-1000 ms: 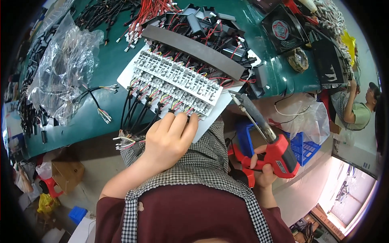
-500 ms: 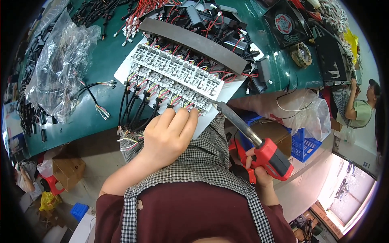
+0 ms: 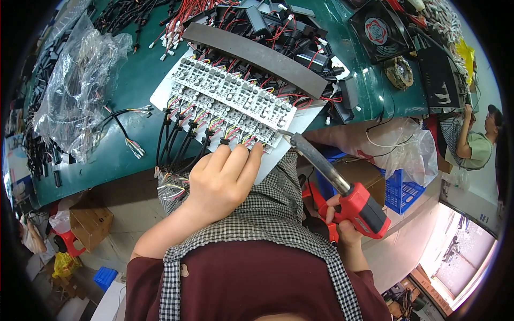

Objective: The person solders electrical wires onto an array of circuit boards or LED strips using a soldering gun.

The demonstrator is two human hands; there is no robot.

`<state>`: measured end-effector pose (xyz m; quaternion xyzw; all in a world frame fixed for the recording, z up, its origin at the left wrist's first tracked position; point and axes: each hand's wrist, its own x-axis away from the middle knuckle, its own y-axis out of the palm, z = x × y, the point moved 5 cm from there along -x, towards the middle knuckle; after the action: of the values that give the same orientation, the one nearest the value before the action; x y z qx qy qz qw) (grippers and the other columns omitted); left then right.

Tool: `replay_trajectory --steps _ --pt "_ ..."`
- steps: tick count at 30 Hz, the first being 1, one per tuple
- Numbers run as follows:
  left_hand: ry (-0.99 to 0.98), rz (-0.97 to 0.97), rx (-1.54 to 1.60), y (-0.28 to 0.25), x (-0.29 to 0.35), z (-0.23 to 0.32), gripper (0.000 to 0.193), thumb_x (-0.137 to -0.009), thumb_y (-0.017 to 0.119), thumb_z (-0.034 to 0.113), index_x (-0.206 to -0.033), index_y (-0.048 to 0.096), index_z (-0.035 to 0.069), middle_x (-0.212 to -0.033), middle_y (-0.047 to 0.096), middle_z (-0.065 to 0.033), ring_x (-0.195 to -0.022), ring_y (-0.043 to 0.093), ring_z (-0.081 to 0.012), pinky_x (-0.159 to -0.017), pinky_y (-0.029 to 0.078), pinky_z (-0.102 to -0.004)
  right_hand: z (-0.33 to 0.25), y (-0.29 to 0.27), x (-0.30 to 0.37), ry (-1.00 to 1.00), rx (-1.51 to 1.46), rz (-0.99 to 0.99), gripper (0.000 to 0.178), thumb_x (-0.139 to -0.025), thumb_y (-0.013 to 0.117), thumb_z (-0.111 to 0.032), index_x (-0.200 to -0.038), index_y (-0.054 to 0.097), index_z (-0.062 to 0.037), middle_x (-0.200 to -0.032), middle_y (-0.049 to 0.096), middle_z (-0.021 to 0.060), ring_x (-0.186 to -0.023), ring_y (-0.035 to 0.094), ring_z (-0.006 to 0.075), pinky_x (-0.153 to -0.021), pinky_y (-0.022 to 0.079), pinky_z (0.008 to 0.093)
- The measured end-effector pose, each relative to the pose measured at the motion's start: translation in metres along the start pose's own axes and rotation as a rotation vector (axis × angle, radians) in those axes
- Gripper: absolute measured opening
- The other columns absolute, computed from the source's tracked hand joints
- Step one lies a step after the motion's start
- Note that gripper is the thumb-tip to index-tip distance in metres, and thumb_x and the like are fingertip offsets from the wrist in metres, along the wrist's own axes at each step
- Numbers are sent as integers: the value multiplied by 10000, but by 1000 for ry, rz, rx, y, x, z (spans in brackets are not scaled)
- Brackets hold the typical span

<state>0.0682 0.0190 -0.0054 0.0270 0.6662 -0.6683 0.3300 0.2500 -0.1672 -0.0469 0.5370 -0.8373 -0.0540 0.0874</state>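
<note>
A panel of white circuit boards [image 3: 235, 93] with small round components lies on a white sheet [image 3: 267, 167] at the table's edge. Colored wires from several black cables [image 3: 186, 144] run to its near row. My left hand [image 3: 220, 179] is closed at that near edge, its fingertips pinched on wire ends by the right part of the panel; the tips partly hide them. My right hand [image 3: 345, 224] grips the red handle of a soldering gun [image 3: 361, 208]. Its barrel slants up and left, and the thin tip sits at or just above the panel's right end.
A curved dark bar [image 3: 257, 53] lies behind the panel, with black housings and red wires [image 3: 289, 32] beyond. To the left are a clear plastic bag [image 3: 80, 96] and a loose cable [image 3: 126, 128]. A fan [image 3: 376, 32] stands at right, and another person [image 3: 479, 139] farther off.
The soldering gun has shifted very slightly right and down, with its tip still by the panel's right end. My left hand is nearly unmoved.
</note>
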Motion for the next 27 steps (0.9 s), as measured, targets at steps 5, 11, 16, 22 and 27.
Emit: replay_trajectory --steps 5,11,16,22,27 --pt "28 -6 4 0 0 2 300 -702 622 87 -988 686 20 -788 524 -12 -622 493 -113 -483 377 -223 13 -11 12 -78 196 -42 698 -769 792 -253 -1271 460 99 -738 653 119 -609 645 180 -602 525 286" --pt "38 -12 31 0 0 3 301 -708 625 79 -995 680 8 -783 521 -15 -621 495 -112 -479 368 -225 11 -7 10 -50 144 -34 681 -766 789 -251 -1267 479 92 -754 664 104 -630 664 186 -609 530 286" --pt "21 -27 31 2 0 3 314 -708 629 84 -1009 666 0 -779 502 -15 -652 521 -120 -487 368 -241 7 -8 7 -96 350 -57 635 -713 805 -218 -1197 545 99 -829 689 115 -685 684 207 -671 526 268" --pt "17 -42 18 2 -2 3 305 -698 629 85 -990 659 2 -778 495 -11 -659 520 -122 -489 362 -242 2 -7 0 -265 557 -190 660 -672 821 -206 -1196 553 92 -906 690 137 -754 691 231 -694 530 291" --pt "21 -51 4 1 -4 3 301 -702 627 94 -987 658 4 -770 486 -5 -654 513 -119 -487 355 -240 -8 7 -8 -259 578 -108 481 -719 791 -293 -985 586 52 -783 653 106 -675 646 194 -635 492 274"
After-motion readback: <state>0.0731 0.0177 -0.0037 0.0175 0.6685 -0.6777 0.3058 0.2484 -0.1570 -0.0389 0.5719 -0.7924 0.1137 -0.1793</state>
